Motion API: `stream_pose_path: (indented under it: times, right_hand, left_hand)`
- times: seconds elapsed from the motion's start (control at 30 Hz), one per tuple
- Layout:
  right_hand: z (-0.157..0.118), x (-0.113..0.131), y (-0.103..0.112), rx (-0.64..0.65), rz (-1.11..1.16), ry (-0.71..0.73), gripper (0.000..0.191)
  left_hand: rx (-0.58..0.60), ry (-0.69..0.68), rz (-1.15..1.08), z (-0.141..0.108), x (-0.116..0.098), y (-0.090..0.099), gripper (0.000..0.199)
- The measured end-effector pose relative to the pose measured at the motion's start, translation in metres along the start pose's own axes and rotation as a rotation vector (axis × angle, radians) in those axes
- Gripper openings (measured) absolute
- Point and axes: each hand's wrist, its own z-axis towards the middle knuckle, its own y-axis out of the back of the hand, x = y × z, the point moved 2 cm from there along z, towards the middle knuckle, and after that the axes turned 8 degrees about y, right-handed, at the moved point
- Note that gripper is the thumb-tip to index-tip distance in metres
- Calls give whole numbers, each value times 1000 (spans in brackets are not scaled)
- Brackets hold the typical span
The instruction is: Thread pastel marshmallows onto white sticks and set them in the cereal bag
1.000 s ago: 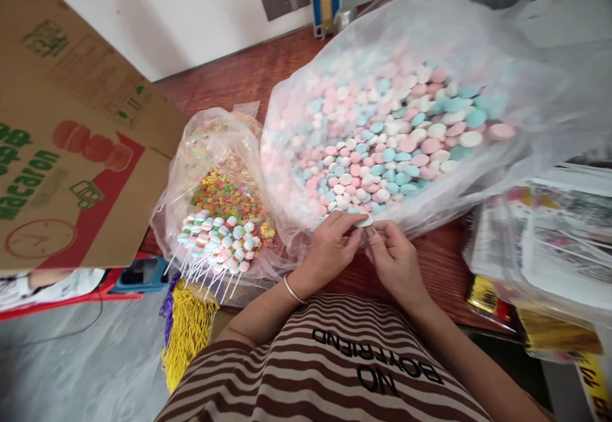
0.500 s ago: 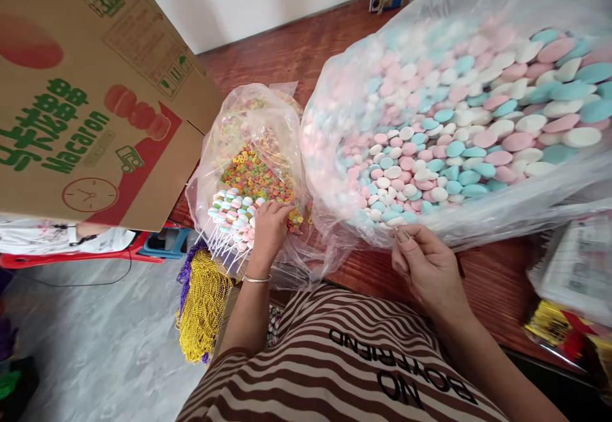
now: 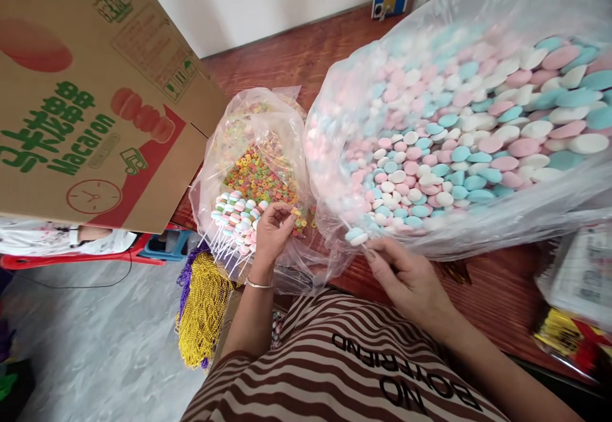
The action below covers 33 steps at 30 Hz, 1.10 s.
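My left hand (image 3: 273, 234) pinches a small yellow ring candy (image 3: 295, 211) at the near right edge of the bag of colorful ring candies (image 3: 261, 176). Beside it, finished-looking lollipops (image 3: 236, 215) with striped candy stacks and white sticks lie in a cluster. My right hand (image 3: 406, 282) is closed on a stick that carries blue and white candies (image 3: 356, 237). These candies are at the near left edge of the large clear bag of pink, white and blue candies (image 3: 430, 173).
A Macaron cardboard box (image 3: 95, 103) stands at the left. Yellow and purple bead strings (image 3: 201, 313) hang below the table edge (image 3: 268, 49). Packets (image 3: 568, 339) lie at the right. Part of a person in patterned clothing shows behind the box.
My right hand has moved left, and blue and white candies now show on the stick in it. My left hand has lifted slightly from the ring candies with a yellow one between its fingers.
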Motion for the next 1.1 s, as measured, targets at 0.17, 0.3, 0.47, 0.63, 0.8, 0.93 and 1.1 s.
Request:
stream_pose_path:
  times: [0.17,0.3,0.47,0.63,0.8,0.93,1.1]
  right_hand:
    - [17,5,-22,137,-51,8,18]
    - [21,6,-25,131,-43,-11,20]
    - [19,5,-22,103,-52,-20,21]
    - [19,3,-21,93,-29,-15,20]
    - [19,4,-17,113,4,-6,20]
    - [19,3,-16,153,-22,-31,20]
    - [19,3,-18,140,-59,-48,21]
  left_hand:
    - [129,287,-476,-14,-25,-27,34]
    - [148,329,-529,-21,-37,-38,35]
    - [206,302,-426,-25,-40,-41,29]
    - [224,367,-509,-23,-39,-42,33]
    - [182,450,-557,-21,-36,-44,39]
    - [194,389,-470,-23,-33,-42,30]
    - [229,363,-433,-24,-34,-40,28]
